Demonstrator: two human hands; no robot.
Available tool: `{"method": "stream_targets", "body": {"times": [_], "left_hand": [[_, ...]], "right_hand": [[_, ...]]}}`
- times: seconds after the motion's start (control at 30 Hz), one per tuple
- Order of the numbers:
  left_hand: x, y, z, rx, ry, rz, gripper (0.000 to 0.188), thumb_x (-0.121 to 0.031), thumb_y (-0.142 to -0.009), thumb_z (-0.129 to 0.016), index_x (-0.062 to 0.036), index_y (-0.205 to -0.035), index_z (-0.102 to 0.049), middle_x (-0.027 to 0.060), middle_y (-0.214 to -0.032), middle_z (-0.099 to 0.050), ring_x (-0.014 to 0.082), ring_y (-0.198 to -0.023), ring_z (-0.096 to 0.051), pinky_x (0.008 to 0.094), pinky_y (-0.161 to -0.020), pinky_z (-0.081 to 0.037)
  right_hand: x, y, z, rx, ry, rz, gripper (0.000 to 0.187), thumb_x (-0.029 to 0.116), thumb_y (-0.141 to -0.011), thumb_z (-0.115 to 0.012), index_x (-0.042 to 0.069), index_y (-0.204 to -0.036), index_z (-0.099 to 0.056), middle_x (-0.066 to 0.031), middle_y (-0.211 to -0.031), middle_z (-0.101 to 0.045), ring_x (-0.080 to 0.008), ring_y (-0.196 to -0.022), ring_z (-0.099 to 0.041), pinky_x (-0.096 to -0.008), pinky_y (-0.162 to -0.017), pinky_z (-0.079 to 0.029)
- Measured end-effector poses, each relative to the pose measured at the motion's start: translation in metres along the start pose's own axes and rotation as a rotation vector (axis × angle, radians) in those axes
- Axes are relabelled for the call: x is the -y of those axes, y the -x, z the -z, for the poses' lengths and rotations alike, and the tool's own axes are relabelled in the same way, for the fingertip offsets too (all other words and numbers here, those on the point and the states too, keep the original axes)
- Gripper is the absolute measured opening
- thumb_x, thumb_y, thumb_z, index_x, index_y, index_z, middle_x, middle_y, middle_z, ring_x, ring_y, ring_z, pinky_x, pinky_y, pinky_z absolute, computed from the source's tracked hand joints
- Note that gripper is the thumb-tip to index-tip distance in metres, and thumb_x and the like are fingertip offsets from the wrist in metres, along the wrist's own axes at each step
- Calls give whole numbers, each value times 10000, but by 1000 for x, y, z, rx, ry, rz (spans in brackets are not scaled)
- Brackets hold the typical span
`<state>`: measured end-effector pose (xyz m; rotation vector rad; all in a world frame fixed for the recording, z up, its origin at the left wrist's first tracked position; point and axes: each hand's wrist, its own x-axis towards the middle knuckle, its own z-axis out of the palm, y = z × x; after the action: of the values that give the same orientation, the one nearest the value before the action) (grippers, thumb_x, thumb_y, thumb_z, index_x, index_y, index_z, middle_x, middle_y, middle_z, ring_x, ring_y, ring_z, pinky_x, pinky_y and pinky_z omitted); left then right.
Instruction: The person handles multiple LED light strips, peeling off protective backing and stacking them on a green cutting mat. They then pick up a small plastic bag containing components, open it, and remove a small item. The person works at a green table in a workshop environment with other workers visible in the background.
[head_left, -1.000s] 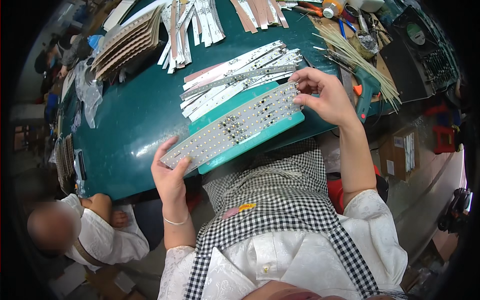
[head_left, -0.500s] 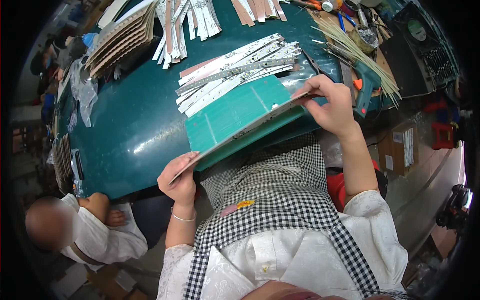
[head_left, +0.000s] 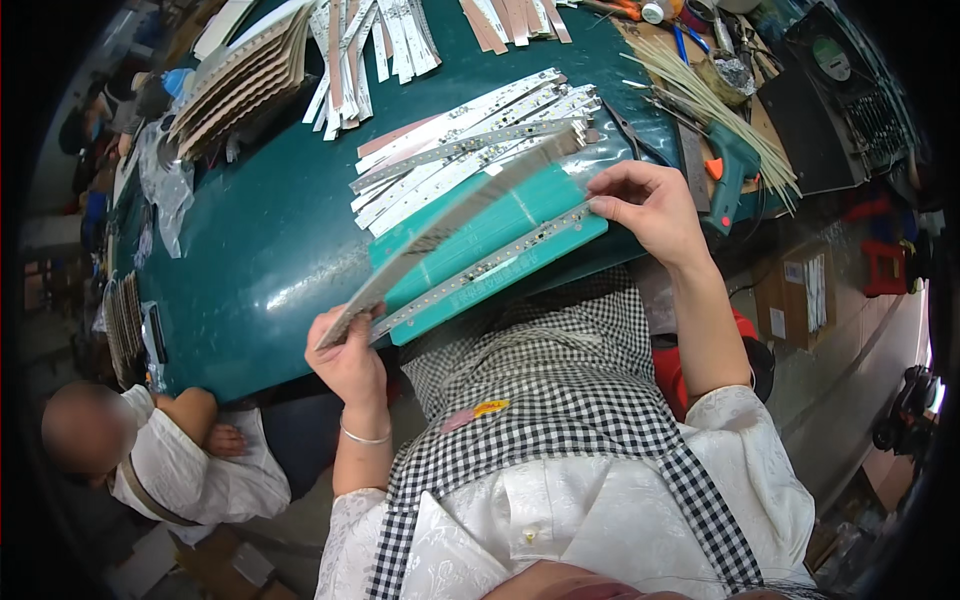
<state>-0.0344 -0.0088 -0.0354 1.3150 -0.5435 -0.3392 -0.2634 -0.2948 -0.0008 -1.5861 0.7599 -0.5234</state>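
Note:
My left hand is closed on the near end of a grey circuit-board strip, which slants up and away, blurred at its far end. A second strip, an LED circuit strip with small components, runs across the green board at the table's front edge. Its right end sits at the thumb of my right hand, whose fingers are bent in a pinch. The second strip's left end reaches my left fingers; whether they grip it too is hidden.
Beyond the green board lies a pile of white LED strips. Stacked panels stand at the far left, more strips beside them. On the right are pliers and a glue gun. A person sits at left.
The board held between both hands now shows as two separate strips. One has swung up and away with my left hand; the other lies lower, across the green board. My right hand has moved slightly.

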Motion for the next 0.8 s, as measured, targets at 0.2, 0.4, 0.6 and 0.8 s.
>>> {"method": "stream_targets", "body": {"times": [0.2, 0.4, 0.6, 0.8], "left_hand": [[-29, -28, 9, -229, 126, -57, 161, -16, -892, -666, 52, -1028, -614, 159, -1010, -683, 242, -891, -688, 331, -788, -593], [-39, -28, 21, -284, 135, -112, 191, -29, -900, -659, 52, -1065, -607, 164, -1032, -680, 244, -891, -691, 316, -775, -595], [-44, -24, 27, -303, 138, -149, 214, -24, -900, -655, 56, -1091, -599, 174, -1031, -679, 249, -879, -693, 316, -769, -593], [-44, -25, 19, -273, 159, -91, 206, -2, -888, -659, 54, -1079, -605, 146, -1026, -676, 220, -922, -673, 328, -822, -565]], "right_hand": [[7, -16, -1, -97, -31, 155, 116, -47, -772, -722, -12, -882, -711, -43, -850, -697, -98, -779, -637, -226, -712, -508], [15, -31, -3, -180, -140, 625, 190, -178, -727, -687, -22, -836, -678, -87, -858, -675, -149, -808, -643, -247, -727, -518], [21, -32, -2, -203, -114, 818, 211, -199, -722, -677, -28, -844, -669, -97, -858, -665, -160, -807, -635, -253, -710, -511], [18, -78, -10, -334, -142, 386, 140, -85, -764, -713, 3, -872, -703, -61, -879, -687, -119, -796, -636, -236, -699, -503]]}}
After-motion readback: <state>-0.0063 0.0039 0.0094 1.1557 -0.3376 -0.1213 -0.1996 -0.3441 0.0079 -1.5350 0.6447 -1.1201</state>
